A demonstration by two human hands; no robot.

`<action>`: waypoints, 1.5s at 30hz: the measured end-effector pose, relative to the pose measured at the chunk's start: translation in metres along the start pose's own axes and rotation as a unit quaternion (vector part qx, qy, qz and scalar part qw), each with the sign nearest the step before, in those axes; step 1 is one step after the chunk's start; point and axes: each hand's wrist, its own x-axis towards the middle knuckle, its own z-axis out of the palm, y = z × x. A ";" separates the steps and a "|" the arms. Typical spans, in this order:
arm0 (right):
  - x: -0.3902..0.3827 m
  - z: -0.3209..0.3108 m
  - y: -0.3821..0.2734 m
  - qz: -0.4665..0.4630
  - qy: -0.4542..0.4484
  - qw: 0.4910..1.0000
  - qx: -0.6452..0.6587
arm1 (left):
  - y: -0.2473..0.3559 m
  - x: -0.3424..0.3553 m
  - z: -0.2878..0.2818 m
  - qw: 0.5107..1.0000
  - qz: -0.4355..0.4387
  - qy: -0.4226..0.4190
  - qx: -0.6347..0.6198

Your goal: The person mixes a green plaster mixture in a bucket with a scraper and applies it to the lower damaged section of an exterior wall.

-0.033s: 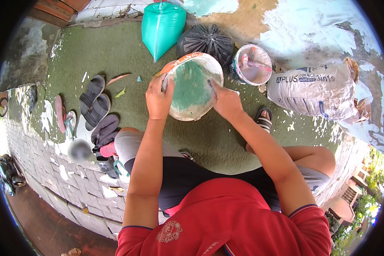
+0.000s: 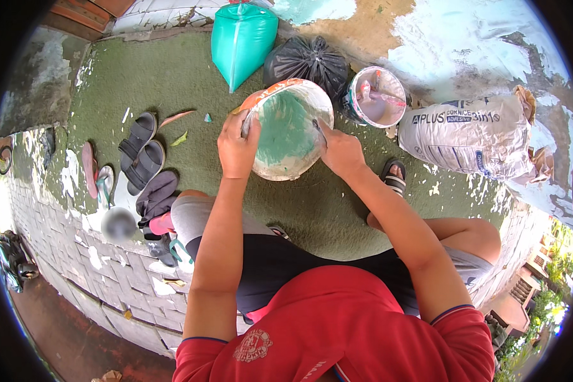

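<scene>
A round white bucket [image 2: 325,105] with orange on its outer wall tilts toward me, showing its inside. Green paste [image 2: 285,130] is smeared over the bottom and lower wall. My left hand [image 2: 237,146] grips the bucket's left rim, thumb on the inner side and fingers outside. At the right side of the opening, my right hand [image 2: 344,153] is closed. A small dark tip pokes out from its fingers against the inner wall; what it belongs to is too small to make out.
Behind the bucket lie a green plastic bag [image 2: 243,41] and a black bag [image 2: 307,65]. A pail of pale liquid [image 2: 377,97] stands right of them, beside a large paper sack [image 2: 468,135]. Sandals [image 2: 143,149] lie on the left. My sandalled foot [image 2: 395,178] is at the right.
My right hand has shifted slightly to the right and down along the bucket's inner wall. The left hand and the bucket look the same.
</scene>
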 end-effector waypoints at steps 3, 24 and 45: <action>-0.016 0.004 0.007 -0.011 -0.159 0.986 -0.040 | 0.002 0.001 0.001 1.000 0.001 0.001 -0.002; -0.027 0.000 0.027 -0.002 -0.073 0.995 -0.063 | 0.004 0.000 -0.001 1.000 -0.005 -0.012 0.002; -0.069 0.020 -0.005 0.019 -0.052 0.998 0.030 | 0.004 -0.006 0.004 1.000 0.016 0.010 0.017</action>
